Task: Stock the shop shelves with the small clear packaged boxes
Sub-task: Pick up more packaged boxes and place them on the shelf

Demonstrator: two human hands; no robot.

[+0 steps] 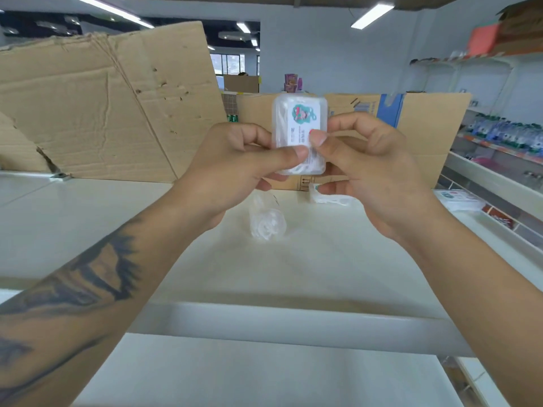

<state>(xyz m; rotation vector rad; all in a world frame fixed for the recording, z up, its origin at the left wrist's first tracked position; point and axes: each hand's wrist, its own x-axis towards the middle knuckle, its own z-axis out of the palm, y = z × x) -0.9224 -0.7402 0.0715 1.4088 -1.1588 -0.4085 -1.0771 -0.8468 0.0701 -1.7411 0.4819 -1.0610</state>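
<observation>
A small clear packaged box (pixel 296 118) with a teal label is held upright in front of me, above the white shelf top (pixel 308 268). My left hand (pixel 232 168) grips its lower left edge, thumb across the front. My right hand (pixel 370 168) pinches its right side, thumb on the label. On the shelf top below lie a crumpled clear wrapper (pixel 266 221) and another small clear box (pixel 326 198), partly hidden behind my right hand.
Large flattened cardboard sheets (pixel 102 107) stand along the back of the shelf top, with a cardboard box (pixel 423 124) behind my hands. Stocked shelves (pixel 505 136) run down the right side; a flat clear pack (pixel 458 201) lies there. A lower shelf (pixel 249 377) is beneath.
</observation>
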